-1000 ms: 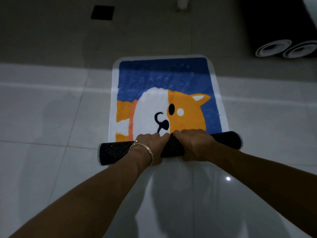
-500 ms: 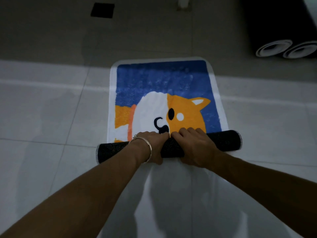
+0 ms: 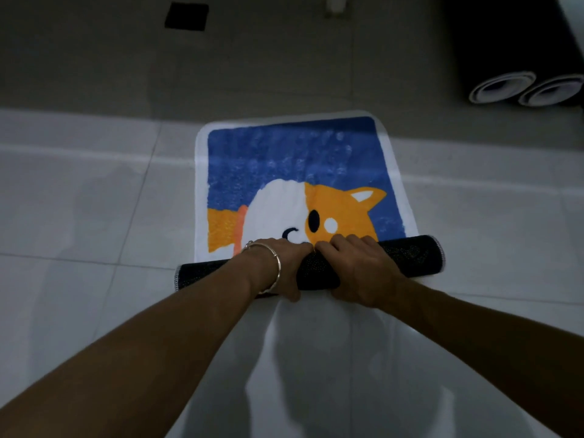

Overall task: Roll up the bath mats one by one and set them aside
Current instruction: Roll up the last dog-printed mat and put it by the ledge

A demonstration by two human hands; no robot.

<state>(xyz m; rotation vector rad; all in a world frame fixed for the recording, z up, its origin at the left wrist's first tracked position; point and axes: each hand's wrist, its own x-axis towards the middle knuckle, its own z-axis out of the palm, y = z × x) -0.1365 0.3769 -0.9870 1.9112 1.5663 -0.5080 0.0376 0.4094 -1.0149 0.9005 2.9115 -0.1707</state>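
Okay, near edge first: two bare forearms come in from the bottom of the view over a glossy white tiled floor [image 3: 94,216]. The left wrist carries a thin metal bracelet [image 3: 275,263]. Left hand [image 3: 286,268] and right hand [image 3: 360,273] sit side by side, knuckles nearly touching, on the middle of the roll [image 3: 407,257]. Both grip it: fingers curled over the top, fingertips down at the far seam where the roll meets the flat pile, thumbs tucked under the near side. The roll shows the mat's dark dotted backing, with stitched ends sticking out left and right of the hands. It lies across the view, right end slightly farther away. Beyond it the rest of the bath mat [image 3: 294,159] lies flat on the floor, print up: blue field, white border, orange-and-white dog face partly hidden by roll and hands. The mat's far end reaches a darker grey floor band. Far right, well apart: two rolled mats [image 3: 502,86] side by side, dark outside, pale spiral ends facing the camera. Far top left: a dark square [image 3: 186,16] set in the floor.
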